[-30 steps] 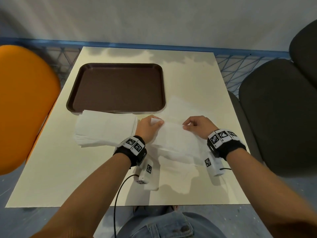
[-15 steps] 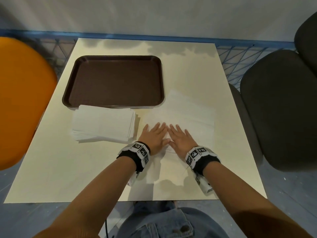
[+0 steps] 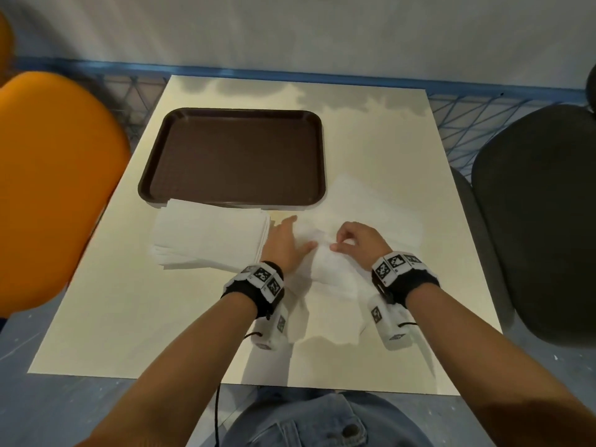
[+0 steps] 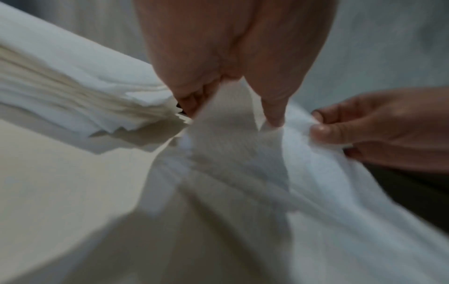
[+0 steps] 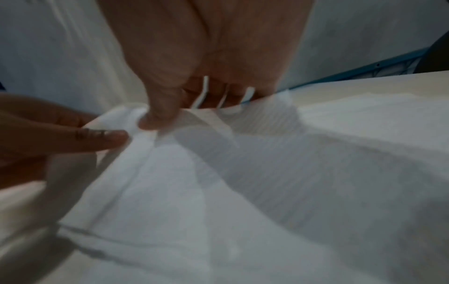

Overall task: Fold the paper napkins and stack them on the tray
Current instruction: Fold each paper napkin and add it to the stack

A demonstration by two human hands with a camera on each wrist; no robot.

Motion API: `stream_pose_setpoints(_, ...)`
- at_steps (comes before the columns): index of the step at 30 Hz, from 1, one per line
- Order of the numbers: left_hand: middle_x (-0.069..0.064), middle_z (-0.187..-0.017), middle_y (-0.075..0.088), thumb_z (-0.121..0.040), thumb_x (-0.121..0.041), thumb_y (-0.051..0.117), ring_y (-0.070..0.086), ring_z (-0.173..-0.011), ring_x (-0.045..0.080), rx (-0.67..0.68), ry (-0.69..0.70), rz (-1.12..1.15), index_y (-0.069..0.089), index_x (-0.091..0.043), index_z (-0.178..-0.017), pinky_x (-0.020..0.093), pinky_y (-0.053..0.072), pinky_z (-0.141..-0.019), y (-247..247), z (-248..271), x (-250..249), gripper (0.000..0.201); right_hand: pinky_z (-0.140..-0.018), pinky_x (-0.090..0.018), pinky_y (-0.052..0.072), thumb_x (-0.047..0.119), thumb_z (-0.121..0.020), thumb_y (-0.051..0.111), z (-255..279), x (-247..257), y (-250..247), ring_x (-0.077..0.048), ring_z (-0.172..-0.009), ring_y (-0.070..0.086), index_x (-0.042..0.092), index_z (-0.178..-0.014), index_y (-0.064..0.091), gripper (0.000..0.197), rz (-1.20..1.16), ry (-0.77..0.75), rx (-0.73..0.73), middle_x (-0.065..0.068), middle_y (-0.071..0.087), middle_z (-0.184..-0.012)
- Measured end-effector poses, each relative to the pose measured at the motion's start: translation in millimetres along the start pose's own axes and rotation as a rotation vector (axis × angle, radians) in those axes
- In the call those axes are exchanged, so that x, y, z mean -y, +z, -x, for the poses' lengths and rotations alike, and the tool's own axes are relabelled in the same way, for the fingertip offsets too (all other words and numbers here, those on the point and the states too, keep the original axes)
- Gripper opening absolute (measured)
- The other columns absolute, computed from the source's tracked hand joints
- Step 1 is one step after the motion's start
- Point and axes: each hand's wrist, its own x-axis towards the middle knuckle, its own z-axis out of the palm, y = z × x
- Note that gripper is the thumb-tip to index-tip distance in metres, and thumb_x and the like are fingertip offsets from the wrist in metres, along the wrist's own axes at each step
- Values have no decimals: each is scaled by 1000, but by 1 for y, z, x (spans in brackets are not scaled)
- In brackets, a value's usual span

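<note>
Both hands pinching top napkin on near counter: left hand and right hand gripping far edge, likely for folding. Folded stack waiting beside empty tray.

An orange chair stands left of the cream counter; a dark grey chair right; blue mesh railing behind.

black wristbands, checkered markers, jeans
</note>
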Motion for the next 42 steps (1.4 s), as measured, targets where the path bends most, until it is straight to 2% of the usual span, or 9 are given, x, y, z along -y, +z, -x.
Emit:
stream_pose_setpoints(4, 5, -101, 68, -87, -43, 62, 65, -95, 26, -35, -42, 323, 64, -15, -99, 40, 53, -85, -25, -3, -11, 31, -70, -15, 37, 20, -84, 68, 4, 6, -12, 2, -76, 53, 23, -74, 50, 20, -288, -55, -63, 12, 56, -77)
stream_pose_setpoints(8, -1, -80, 67, -85, -36, 67, 64, -78, 21, -222, -53, 380, 65, -20, -81, 32, 53, -71, -66, -2, 0, 16, -85, -28, 43, 16, -91, 56, -17, 9, -6, -16, -95, 53, 18, -110, 58, 19, -63, -19, -162, 2, 58, -101)
stream_pose_setpoints(14, 5, -89, 64, -86, -50, 60, 62, -92, 32, -416, -300, 182, 63, -18, -88, 46, 50, -87, -118, 1, 78, 32, -99, -37, 36, -4, -84, 46, -47, 18, 3, -24, -129, 29, 30, -137, 39, 63, 680, -125, 111, -1, 30, -144)
stream_pose_setpoints(24, 9, -128, 54, -83, -46, 66, 44, -121, 33, -465, -518, -166, 45, -21, -129, 50, 31, -100, -125, -11, 106, 56, -92, -36, 33, 14, -90, 49, -60, 35, 5, -23, -117, 38, 20, -110, 59, 23, 986, -178, 150, -1, 51, -119)
stream_pose_setpoints(28, 6, -148, 30, -78, -47, 71, 26, -135, 28, -652, -287, -223, 32, -28, -140, 51, 21, -108, -109, -9, 67, 76, -90, -33, 29, 19, -90, 55, -55, 43, -6, -19, -111, 43, 22, -102, 62, 13, 854, -301, 11, 4, 61, -108)
stream_pose_setpoints(32, -1, -143, 42, -77, -59, 65, 38, -131, 19, -342, 74, -81, 38, -24, -141, 40, 27, -105, -74, -2, 21, 78, -89, -33, 28, 25, -88, 61, -50, 66, -22, -17, -103, 44, 23, -100, 66, 13, 545, -417, -88, 4, 63, -95)
stream_pose_setpoints(36, -4, -124, 54, -82, -46, 67, 50, -112, 9, 48, 111, 245, 47, -21, -133, 23, 38, -89, -45, 4, -20, 61, -80, -27, 35, 21, -84, 66, -39, 89, -30, -9, -87, 44, 21, -89, 66, 6, 214, -467, -29, 12, 57, -81)
stream_pose_setpoints(39, 4, -99, 62, -93, -30, 58, 57, -83, 14, 87, 140, 370, 61, -14, -109, 22, 44, -70, -37, 6, -37, 23, -73, -17, 40, 16, -84, 66, -29, 93, -34, -9, -82, 52, 22, -93, 65, 11, 17, -431, 1, 7, 59, -85)
stream_pose_setpoints(42, -1, -84, 61, -96, -20, 52, 56, -74, 8, 68, 107, 602, 62, -11, -94, 14, 46, -65, -34, 9, -41, 14, -81, -12, 38, 23, -91, 58, -25, 68, -39, -11, -95, 53, 18, -109, 62, 19, -51, -308, -261, 2, 64, -102)
